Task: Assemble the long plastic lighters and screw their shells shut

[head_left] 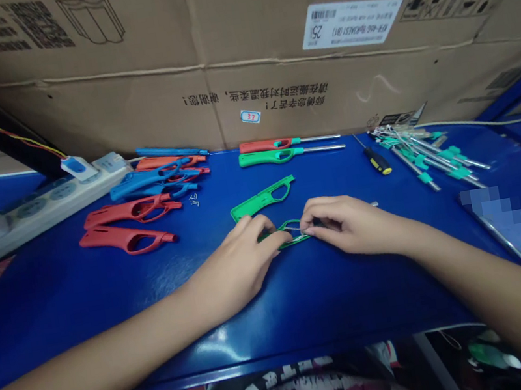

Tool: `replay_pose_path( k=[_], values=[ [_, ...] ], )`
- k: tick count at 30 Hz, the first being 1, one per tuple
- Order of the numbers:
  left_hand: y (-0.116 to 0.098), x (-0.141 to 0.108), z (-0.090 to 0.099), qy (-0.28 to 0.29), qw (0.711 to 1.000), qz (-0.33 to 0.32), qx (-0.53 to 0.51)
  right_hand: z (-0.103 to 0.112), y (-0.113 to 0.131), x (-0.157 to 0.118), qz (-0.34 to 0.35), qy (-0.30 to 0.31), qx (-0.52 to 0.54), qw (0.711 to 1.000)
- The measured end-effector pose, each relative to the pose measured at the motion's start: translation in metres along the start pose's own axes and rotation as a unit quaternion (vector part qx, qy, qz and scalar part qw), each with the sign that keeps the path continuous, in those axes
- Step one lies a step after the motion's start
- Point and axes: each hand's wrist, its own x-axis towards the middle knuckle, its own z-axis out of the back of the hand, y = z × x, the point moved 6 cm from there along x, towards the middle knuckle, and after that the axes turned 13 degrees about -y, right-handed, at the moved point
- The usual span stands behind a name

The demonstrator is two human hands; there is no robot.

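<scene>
Forearms [131, 347] nearest; left hand [254, 249] pinches the green casing [292, 242] at left, right hand [344, 224] at right, fingertips closed; level holding should steady wires [296, 229].

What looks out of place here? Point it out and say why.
The cardboard box behind the blue table looks upside down: its printing and white label are inverted. What look like small screws lie loose beside the red handles. No spill or damage stands out.

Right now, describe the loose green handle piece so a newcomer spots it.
On the blue table, look just beyond the left hand. The green handle piece lies there, unheld and without the metal rod that the green handle behind it carries.
</scene>
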Motion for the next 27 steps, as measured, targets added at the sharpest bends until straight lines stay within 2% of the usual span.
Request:
replay_pose_path(
  k=[6, 16, 27],
  values=[
    [-0.0012, 0.0015, 0.0005, -0.001, 1.000, 0.002, -0.001, 0.0006, 0.0034, -0.0003, 0.008, 0.007, -0.006, 1.000],
    [-0.0010, -0.0016, -0.0009, 0.008, 1.000, -0.006, 0.015, 0.0013, 0.0013, 0.0012, -0.004, -0.014, 0.003, 1.000],
    [-0.0019, -0.0014, 0.0007, -0.007, 0.999, -0.029, 0.042, 0.0018, 0.0093, 0.0015, 0.057, -0.003, -0.015, 0.998]
  ],
)
